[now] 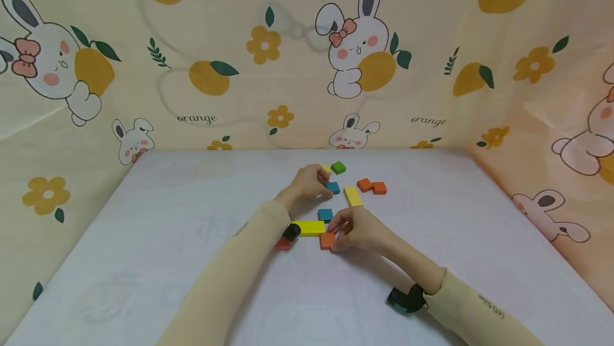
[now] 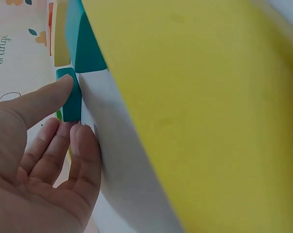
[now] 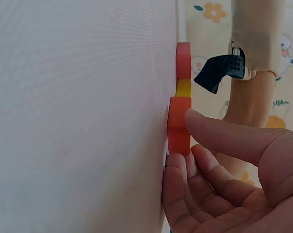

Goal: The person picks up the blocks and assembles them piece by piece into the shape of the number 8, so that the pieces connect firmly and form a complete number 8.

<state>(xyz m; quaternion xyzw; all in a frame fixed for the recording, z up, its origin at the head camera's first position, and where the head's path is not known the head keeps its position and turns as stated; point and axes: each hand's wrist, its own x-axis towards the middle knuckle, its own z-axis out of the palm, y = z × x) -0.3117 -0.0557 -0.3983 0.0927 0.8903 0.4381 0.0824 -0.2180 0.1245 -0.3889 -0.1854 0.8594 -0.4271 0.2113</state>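
Observation:
On the white table, my left hand [image 1: 307,182] pinches a small blue block [image 1: 333,187] between thumb and fingers. The left wrist view shows the thumb on the top of that blue block [image 2: 73,104]. Nearer to me, my right hand [image 1: 360,228] pinches an orange block [image 1: 327,240], its thumb on one face and fingertips at the edge in the right wrist view. This orange block sits at the right end of a long yellow block [image 1: 309,228]. Another blue block [image 1: 325,215] stands just behind the yellow one. A red block [image 1: 284,244] is partly hidden by the left sleeve.
A second long yellow block [image 1: 352,195] lies between the hands, to their right. Two orange blocks [image 1: 379,188] sit farther right. At the back are a green block [image 1: 338,167] and a partly hidden yellow one [image 1: 327,169]. A black wrist mount [image 1: 406,299] hangs below the right wrist.

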